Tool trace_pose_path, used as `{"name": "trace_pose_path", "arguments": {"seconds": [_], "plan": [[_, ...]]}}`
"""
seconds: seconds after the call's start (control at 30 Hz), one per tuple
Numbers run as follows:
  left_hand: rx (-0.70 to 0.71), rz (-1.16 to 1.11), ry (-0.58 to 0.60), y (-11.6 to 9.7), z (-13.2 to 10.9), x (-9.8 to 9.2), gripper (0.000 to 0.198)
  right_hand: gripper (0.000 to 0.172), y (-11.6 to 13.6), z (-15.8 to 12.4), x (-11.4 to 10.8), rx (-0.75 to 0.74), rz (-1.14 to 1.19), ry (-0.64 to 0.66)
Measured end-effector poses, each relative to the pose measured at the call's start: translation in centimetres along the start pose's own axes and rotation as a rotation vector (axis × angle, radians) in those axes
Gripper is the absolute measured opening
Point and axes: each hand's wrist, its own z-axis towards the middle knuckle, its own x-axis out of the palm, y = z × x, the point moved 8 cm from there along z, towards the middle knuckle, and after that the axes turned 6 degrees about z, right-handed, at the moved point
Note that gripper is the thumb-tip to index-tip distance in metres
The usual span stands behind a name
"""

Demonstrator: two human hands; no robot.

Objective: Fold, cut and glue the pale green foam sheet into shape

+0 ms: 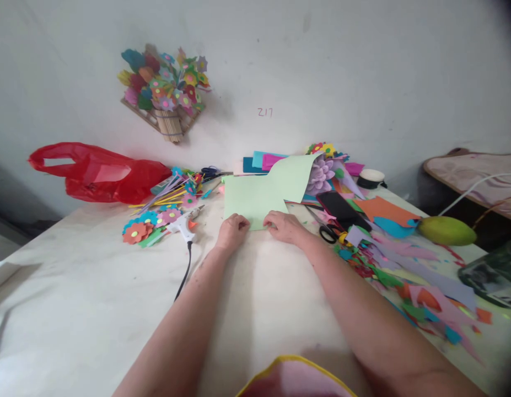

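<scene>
A light green sheet of foam paper [263,193] lies on the white table [93,286], its far right part curling up. My left hand [232,230] has its fingers curled down on the sheet's near edge. My right hand [283,226] pinches the same near edge just to the right. Both hands grip the sheet close together. Black-handled scissors [329,231] lie just right of my right hand. A white glue gun [184,225] with a black cord lies left of my left hand.
Paper flowers [145,226] and coloured sticks [168,196] lie at the left, a red plastic bag [102,173] behind them. Coloured scraps [404,270], a black phone [340,207], a tape roll [371,177] and a green fruit [445,230] crowd the right. A flower bouquet [166,88] hangs on the wall.
</scene>
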Motion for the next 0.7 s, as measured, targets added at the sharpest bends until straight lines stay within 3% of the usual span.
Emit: {"name": "trace_pose_path", "arguments": {"seconds": [0.3,0.7], "plan": [[0.040,-0.023,-0.001,-0.6,-0.3,-0.4,0.010,0.025,1.3,0.5,0.5,-0.092,-0.171,0.119],[0.105,0.018,-0.005,-0.9,-0.3,-0.4,0.009,0.027,2.5,0.3,0.2,-0.158,-0.313,0.126]]}}
